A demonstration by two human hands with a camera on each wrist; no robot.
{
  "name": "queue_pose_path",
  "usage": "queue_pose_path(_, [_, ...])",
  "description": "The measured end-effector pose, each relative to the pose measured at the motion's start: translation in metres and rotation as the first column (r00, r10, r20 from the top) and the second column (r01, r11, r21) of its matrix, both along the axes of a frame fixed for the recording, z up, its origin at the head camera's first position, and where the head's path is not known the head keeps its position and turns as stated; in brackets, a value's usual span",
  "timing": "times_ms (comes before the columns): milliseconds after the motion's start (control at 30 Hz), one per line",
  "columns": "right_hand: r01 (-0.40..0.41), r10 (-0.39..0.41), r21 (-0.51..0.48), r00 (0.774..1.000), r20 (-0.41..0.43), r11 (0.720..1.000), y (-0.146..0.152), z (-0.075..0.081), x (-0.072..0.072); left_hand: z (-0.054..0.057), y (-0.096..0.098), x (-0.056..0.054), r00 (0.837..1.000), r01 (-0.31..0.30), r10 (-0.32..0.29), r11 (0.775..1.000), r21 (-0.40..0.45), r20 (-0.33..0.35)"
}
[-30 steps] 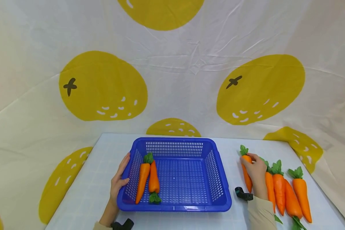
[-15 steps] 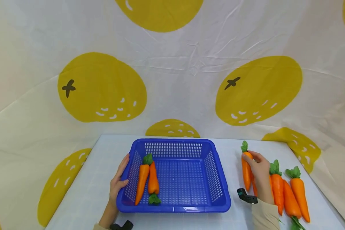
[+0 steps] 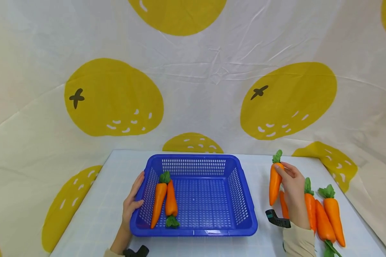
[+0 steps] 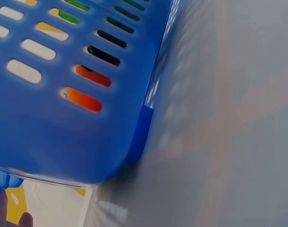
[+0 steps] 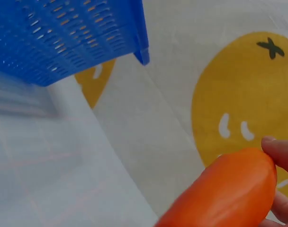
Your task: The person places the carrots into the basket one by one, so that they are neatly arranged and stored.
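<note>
Beside the blue plastic basket [image 3: 193, 232], my left hand [image 3: 132, 200] rests against its left side, fingers stretched along the wall and thumb at the rim. Two orange carrots lie inside at the left: one carrot [image 3: 159, 203] with leaves at the far end, the other carrot [image 3: 171, 200] with leaves toward me. To the basket's right, my right hand [image 3: 294, 189] pinches a carrot [image 3: 275, 187] near its leafy top, tip pointing down. The right wrist view shows this held carrot [image 5: 229, 194] close up, with thumb and fingertips at its thick end.
Several more carrots [image 3: 334, 217] lie on the white table [image 3: 254, 167] at the right, partly hidden behind my right wrist. A cloth [image 3: 199, 100] printed with big yellow fruit hangs behind the table.
My right hand has raised the carrot from the group, lifting it up and slightly away from me. My left hand and the basket stay put.
</note>
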State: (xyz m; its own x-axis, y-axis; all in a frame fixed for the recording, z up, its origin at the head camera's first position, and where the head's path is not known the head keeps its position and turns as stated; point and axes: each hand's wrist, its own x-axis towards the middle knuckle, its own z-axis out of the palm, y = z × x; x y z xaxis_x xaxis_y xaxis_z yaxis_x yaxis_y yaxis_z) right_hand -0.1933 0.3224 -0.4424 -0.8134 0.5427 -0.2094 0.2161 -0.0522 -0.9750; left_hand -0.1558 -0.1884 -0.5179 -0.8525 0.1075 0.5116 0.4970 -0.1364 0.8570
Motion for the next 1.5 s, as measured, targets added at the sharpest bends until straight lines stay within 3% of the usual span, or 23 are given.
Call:
queue_pose_path(167, [0.010, -0.022, -0.141, 0.996, -0.083, 0.990, -0.005, 0.012, 0.004, 0.000, 0.000, 0.001, 0.999, -0.002, 0.002, 1.000, -0.004, 0.032])
queue_pose_path(300, [-0.037, -0.005, -0.208, 0.980, -0.197, 0.977, -0.012, 0.020, 0.008, 0.001, 0.000, 0.001, 0.998, -0.005, 0.005, 1.000, -0.002, 0.067])
queue_pose_path(533, [-0.217, 0.121, -0.209, 0.911, -0.393, 0.954, -0.031, 0.034, 0.014, 0.002, -0.001, -0.001, 0.998, 0.010, -0.011, 1.000, 0.008, 0.054])
queue_pose_path(767, [-0.310, 0.218, -0.122, 0.851, -0.479, 0.943, -0.058, 0.062, 0.015, 0.001, 0.000, -0.001, 0.999, -0.005, 0.005, 1.000, -0.006, 0.046])
queue_pose_path(967, [-0.373, 0.325, -0.003, 0.811, -0.486, 0.928, -0.088, 0.091, 0.007, 0.001, 0.000, 0.000, 0.998, -0.006, 0.006, 1.000, -0.007, 0.059])
queue_pose_path(1133, [-0.447, 0.425, 0.066, 0.780, -0.459, 0.892, -0.114, 0.103, -0.003, 0.002, 0.000, 0.001, 0.999, -0.013, 0.013, 1.000, -0.011, 0.050])
queue_pose_path(1300, [-0.526, 0.515, 0.106, 0.739, -0.433, 0.844, -0.142, 0.106, -0.016, 0.003, 0.000, 0.001, 0.999, -0.013, 0.014, 1.000, -0.010, 0.051])
queue_pose_path(1500, [-0.592, 0.594, 0.124, 0.725, -0.350, 0.796, -0.174, 0.095, -0.031, 0.003, 0.000, 0.001, 0.997, -0.020, 0.022, 1.000, -0.020, 0.069])
